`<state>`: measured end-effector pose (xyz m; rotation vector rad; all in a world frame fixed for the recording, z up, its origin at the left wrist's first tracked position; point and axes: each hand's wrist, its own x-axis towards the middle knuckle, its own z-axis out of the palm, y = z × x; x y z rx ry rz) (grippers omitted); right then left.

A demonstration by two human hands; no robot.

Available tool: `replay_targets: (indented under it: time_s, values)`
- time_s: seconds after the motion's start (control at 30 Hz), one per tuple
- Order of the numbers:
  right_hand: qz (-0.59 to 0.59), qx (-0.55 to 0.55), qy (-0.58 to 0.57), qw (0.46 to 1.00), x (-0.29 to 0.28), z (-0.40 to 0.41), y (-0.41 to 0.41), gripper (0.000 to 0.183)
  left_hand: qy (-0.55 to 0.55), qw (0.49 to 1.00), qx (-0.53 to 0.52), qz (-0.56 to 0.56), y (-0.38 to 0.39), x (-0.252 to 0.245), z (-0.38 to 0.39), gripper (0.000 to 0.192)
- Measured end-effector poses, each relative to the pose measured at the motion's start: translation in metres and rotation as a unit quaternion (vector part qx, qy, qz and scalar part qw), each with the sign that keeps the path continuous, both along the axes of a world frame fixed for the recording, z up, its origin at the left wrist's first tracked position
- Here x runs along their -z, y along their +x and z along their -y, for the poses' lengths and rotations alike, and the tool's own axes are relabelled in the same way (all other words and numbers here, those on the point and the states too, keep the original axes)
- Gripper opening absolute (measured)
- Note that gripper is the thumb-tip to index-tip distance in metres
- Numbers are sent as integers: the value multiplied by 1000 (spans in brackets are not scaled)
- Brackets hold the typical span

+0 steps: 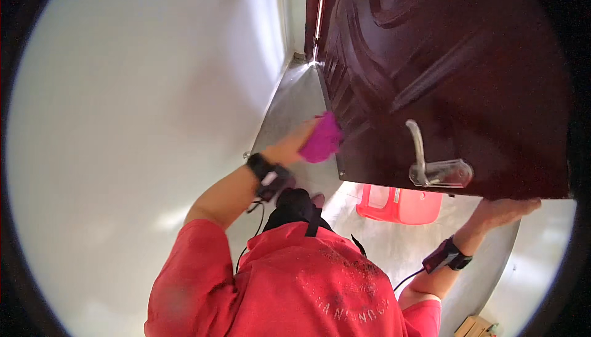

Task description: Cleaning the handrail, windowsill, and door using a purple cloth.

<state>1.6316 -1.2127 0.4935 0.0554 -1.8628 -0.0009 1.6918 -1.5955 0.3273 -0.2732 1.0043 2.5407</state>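
Note:
A magenta cloth (322, 137) is bunched in my left hand (288, 145), close to the lower part of a dark red-brown door (498, 106) with moulded relief. Whether the cloth touches the panel I cannot tell, as it is blurred. Farther up the door's free edge, my right hand (505, 212) grips that edge, its fingers partly hidden. Between the two hands, a metal lever handle (418, 147) on its plate (448, 174) projects from the door face.
A red plastic stool (418, 205) stands on the floor beyond the door's free edge. A pale wall (138, 83) runs along my left. Light enters through the narrow hinge-side gap (319, 13). A light brown box-like object (473, 327) lies at lower right. Cables hang from both wrist-worn devices.

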Motion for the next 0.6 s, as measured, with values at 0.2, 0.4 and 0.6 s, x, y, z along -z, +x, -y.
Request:
replay_targets:
  time_s: [0.2,0.4,0.6]
  values:
    - [74,-317,-476,817,-16,83,16,50,-129,980,-121,95,109,-48,97,31]
    - [181,-630,-448,609,1,144,39,48,-247,952,-107,148,175,-94,108,35]
    - [426,-500,-331,678,6,247,28,31,-426,871,-166,181,201,-102,151,43]
